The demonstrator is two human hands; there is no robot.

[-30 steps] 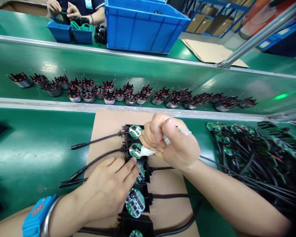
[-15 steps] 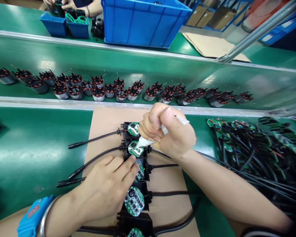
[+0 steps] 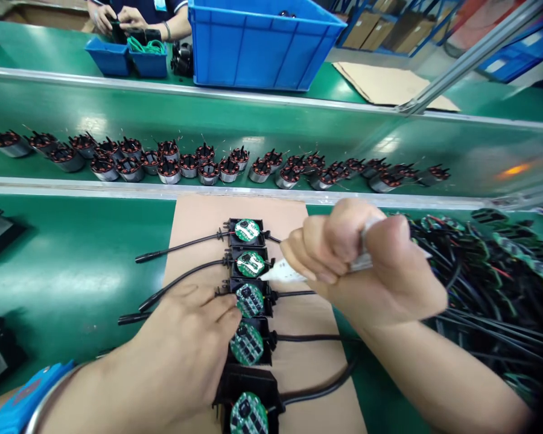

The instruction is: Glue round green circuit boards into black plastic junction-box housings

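Glossy green surface spread under a flat brown cardboard sheet. On the sheet stood a column of five open black plastic boxes, each with a round green circuit board. White paste lay on the two boards at the far end of the sheet.

Over the right part of the sheet, the right hand had its fingers clamped around a soft white tube. Its narrow tip pointed leftward, near the lower right edge of the second board from the far end; whether it touched, I could not tell.

Over the sheet's left edge, the left hand kept its fingers close together, with fingertips at the left side of the third board. The thumb was hidden, so I could not tell if they gripped.

To the right of the sheet was a heap of green boards with black cables. Beyond the sheet stood silver cylinders with copper windings, and farther, a big blue plastic crate.
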